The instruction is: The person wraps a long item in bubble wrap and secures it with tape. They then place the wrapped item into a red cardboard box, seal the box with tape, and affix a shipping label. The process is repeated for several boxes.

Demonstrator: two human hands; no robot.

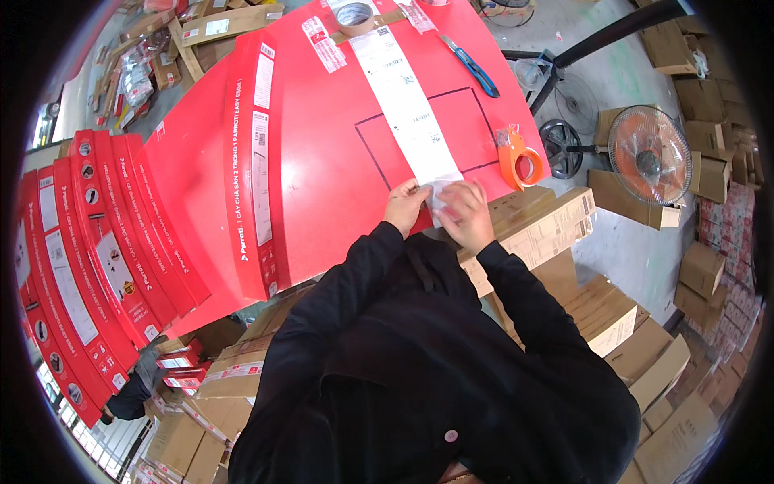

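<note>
A long strip of white shipping labels (417, 106), with printed codes, runs across the red tabletop (320, 181) toward me. At its near end my left hand (407, 206) pinches the strip's left edge between thumb and finger. My right hand (467, 213), slightly blurred, has its fingers on the right side of that same end, where a whitish, translucent piece hangs over the table edge. Right of the strip lies an orange tape dispenser (514, 160). A blue utility knife (470, 65) rests farther back with its blade out.
A long red printed box (249, 163) lies left on the table, with several similar boxes (103, 242) stacked beyond. A tape roll (355, 18) sits at the back. Cardboard cartons (532, 230) stand against the near right edge; a fan (649, 162) stands right. Another person (130, 393) is lower left.
</note>
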